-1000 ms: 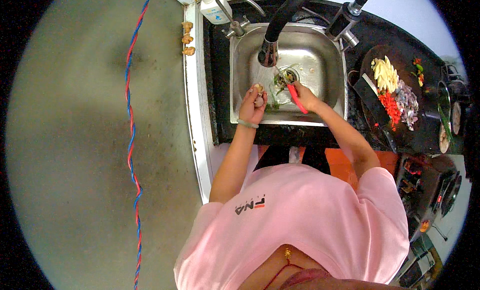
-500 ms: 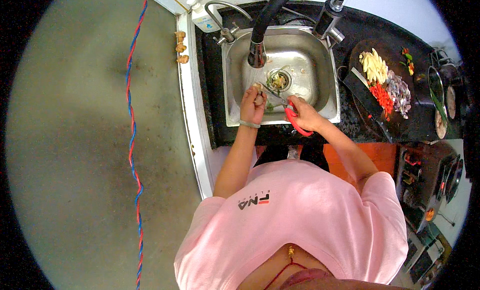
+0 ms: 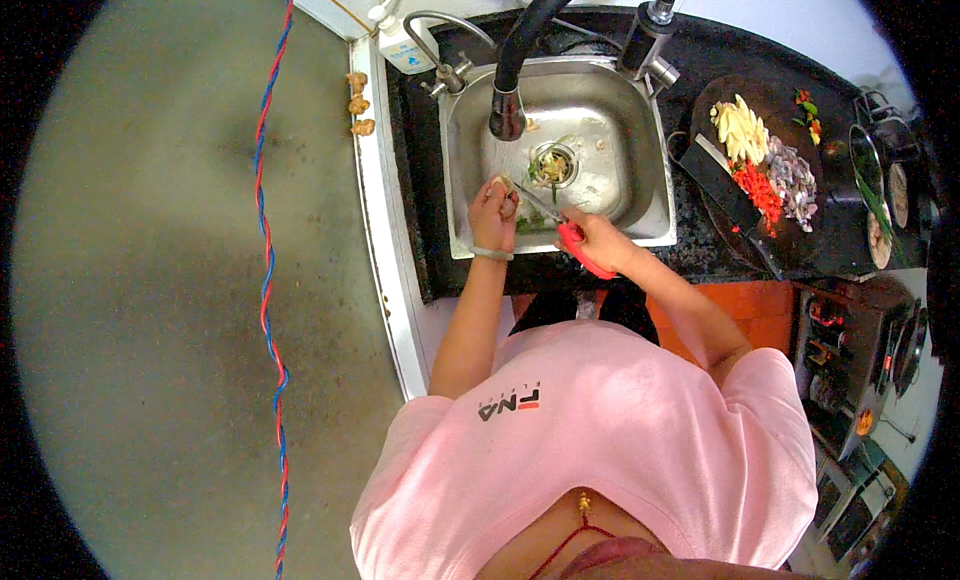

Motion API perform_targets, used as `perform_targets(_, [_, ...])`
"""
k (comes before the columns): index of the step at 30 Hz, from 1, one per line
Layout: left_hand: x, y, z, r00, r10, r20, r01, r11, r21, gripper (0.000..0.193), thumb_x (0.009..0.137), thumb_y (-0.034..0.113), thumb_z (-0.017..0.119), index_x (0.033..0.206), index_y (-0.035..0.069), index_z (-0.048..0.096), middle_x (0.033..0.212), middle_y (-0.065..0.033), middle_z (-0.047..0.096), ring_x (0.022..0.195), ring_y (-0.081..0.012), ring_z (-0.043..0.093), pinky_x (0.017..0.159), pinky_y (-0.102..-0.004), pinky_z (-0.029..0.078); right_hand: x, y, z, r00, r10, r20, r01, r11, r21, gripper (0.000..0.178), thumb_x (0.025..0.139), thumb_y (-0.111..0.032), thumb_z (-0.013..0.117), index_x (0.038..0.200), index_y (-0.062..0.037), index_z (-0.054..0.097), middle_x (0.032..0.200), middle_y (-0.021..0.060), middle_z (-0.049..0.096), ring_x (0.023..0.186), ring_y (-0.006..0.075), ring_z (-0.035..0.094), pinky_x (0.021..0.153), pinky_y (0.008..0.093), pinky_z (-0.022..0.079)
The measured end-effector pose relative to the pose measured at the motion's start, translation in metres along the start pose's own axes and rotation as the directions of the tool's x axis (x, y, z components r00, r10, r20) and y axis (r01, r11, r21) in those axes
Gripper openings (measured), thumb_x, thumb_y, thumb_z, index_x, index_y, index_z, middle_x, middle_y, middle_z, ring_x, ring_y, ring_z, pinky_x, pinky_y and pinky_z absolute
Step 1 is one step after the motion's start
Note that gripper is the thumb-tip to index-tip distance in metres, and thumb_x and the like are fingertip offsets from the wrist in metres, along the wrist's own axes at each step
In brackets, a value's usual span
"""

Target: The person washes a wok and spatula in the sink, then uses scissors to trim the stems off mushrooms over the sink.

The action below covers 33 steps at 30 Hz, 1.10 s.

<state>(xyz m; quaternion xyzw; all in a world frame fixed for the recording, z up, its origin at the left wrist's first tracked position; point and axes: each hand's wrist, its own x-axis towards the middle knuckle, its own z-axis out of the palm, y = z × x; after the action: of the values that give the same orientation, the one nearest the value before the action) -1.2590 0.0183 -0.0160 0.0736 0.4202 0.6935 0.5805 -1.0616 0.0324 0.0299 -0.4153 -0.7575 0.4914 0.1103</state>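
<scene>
Over the left front of the steel sink [image 3: 650, 185], my left hand [image 3: 488, 222] is closed around a pale, knobby piece of what looks like ginger [image 3: 504, 184]. My right hand [image 3: 605, 243] grips red-handled scissors [image 3: 582, 254] at the sink's front edge. Their blades point left toward the ginger; whether they touch it I cannot tell. Just beyond the blades, green and yellowish peelings [image 3: 552, 168] lie in and around the drain. The black tap's head [image 3: 507, 115] hangs right above my left hand.
On the right, a dark round chopping board [image 3: 725, 105] carries a cleaver [image 3: 715, 178], pale slices [image 3: 740, 130], chopped red pepper [image 3: 757, 198] and greyish chopped pieces [image 3: 792, 185]. Knobby ginger [image 3: 359, 105] lies on the white ledge at left. A pump bottle [image 3: 402, 48] stands behind the sink's left corner.
Both hands have shifted slightly left in the view, along with the sink and counter. My right hand still holds the scissors, and the left keeps its hold on the ginger.
</scene>
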Motion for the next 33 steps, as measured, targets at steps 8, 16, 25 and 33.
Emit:
perform_targets(8, [0.003, 0.001, 0.008, 0.998, 0.021, -0.057, -0.018, 0.998, 0.06, 0.019, 0.081, 0.01, 0.059, 0.098, 0.0, 0.056, 0.066, -0.0001, 0.052, 0.053, -0.0078, 0.043, 0.066, -0.0253, 0.046, 0.002, 0.003, 0.001, 1.0, 0.006, 0.01, -0.006, 0.997, 0.072, 0.034, 0.076, -0.028, 0.064, 0.088, 0.0014, 0.052, 0.069, 0.0176, 0.058, 0.067, 0.0304, 0.059, 0.061, 0.0387, 0.045])
perform_targets(16, [0.011, -0.002, 0.003, 0.993, -0.002, 0.116, 0.013, 0.995, -0.098, 0.018, 0.085, 0.013, 0.056, 0.097, -0.001, 0.056, 0.078, -0.0029, 0.056, 0.062, -0.009, 0.049, 0.068, -0.0245, 0.048, -0.001, -0.013, 0.003, 0.888, 0.307, 0.343, -0.459, 0.545, 0.701, 0.018, 0.084, -0.025, 0.058, 0.084, -0.0078, 0.052, 0.054, -0.0036, 0.04, 0.034, 0.0041, 0.033, 0.029, 0.0195, 0.025])
perform_targets(25, [0.004, 0.007, 0.023, 0.999, -0.036, 0.034, 0.04, 0.993, -0.11, 0.013, 0.085, 0.013, 0.056, 0.092, 0.001, 0.056, 0.083, -0.0037, 0.057, 0.075, -0.012, 0.056, 0.073, -0.0261, 0.05, -0.006, -0.013, -0.007, 0.982, 0.03, -0.187, -0.047, 0.995, -0.091, 0.046, 0.077, -0.035, 0.063, 0.099, 0.0026, 0.047, 0.075, 0.0172, 0.058, 0.073, 0.0331, 0.058, 0.065, 0.0369, 0.047])
perform_targets(33, [0.0, 0.013, 0.023, 0.995, -0.061, 0.078, 0.062, 0.998, -0.004, 0.014, 0.085, 0.011, 0.055, 0.094, 0.0, 0.055, 0.076, -0.0031, 0.055, 0.064, -0.0101, 0.052, 0.073, -0.026, 0.049, -0.003, -0.016, -0.02, 0.995, 0.084, -0.062, -0.09, 0.99, -0.105, 0.052, 0.075, -0.038, 0.065, 0.103, 0.0026, 0.046, 0.079, 0.0234, 0.058, 0.079, 0.0375, 0.058, 0.069, 0.0395, 0.045])
